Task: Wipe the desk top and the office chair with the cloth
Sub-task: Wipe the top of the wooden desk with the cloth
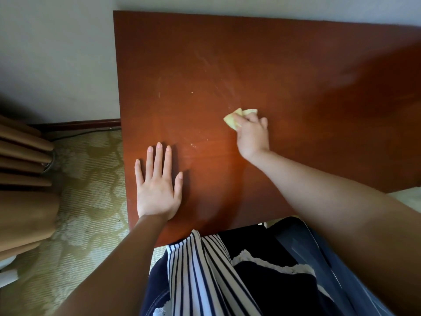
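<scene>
Wide red-brown worktop (250, 53) fills the frame, smeary at centre: desk part-wiped, I'd judge, chair yet to come. Plenty of bare room upper right; the left edge drops to carpet (91, 179). Lower left, left hand (157, 190) lies flat, fingers (159, 156) spread. Mid-frame, right hand (252, 135) bunches the yellow cloth (232, 120) against the wood.

Nothing to read from where I stand: no lettering, label, brand or number on the desk top (273, 65), the cloth (230, 120) or the striped clothing (200, 270).
</scene>
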The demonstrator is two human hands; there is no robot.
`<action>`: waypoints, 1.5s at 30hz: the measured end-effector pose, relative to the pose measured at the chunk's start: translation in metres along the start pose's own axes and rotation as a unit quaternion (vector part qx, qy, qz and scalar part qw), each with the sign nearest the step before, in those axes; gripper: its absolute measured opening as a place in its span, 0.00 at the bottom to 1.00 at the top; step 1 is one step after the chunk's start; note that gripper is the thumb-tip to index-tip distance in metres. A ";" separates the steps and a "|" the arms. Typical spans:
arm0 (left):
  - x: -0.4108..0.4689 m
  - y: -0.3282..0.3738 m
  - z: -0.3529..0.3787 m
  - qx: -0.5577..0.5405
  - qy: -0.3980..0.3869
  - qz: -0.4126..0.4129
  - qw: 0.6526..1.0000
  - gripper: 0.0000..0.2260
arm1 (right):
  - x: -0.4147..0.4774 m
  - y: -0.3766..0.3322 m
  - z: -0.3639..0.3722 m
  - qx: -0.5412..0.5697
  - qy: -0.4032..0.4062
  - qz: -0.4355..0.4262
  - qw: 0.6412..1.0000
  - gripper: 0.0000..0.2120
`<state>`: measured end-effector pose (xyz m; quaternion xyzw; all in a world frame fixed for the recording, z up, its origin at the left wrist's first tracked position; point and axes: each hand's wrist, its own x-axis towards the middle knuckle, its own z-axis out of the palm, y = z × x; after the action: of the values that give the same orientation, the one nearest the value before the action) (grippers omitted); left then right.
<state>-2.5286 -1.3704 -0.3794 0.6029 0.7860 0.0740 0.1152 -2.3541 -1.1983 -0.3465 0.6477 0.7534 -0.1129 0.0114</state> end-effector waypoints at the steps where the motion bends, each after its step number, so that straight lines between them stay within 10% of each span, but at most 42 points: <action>1: -0.001 0.000 0.000 -0.002 0.000 -0.001 1.000 0.29 | -0.006 -0.011 0.003 0.001 -0.010 -0.022 1.000 0.23; 18: 0.000 0.001 -0.002 0.016 -0.005 -0.037 0.999 0.32 | -0.109 0.039 -0.002 -0.026 -0.174 -0.398 0.900 0.28; 39: 0.003 0.003 -0.003 0.016 -0.016 -0.048 0.999 0.31 | 0.061 -0.001 -0.008 0.035 0.020 -0.003 0.999 0.20; 45: 0.003 0.004 -0.006 0.020 -0.023 -0.049 0.998 0.31 | 0.010 -0.061 0.018 0.029 0.024 -0.134 0.990 0.21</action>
<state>-2.5271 -1.3666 -0.3730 0.5675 0.8130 0.0383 0.1249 -2.4173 -1.2005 -0.3559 0.5436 0.8298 -0.1196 -0.0413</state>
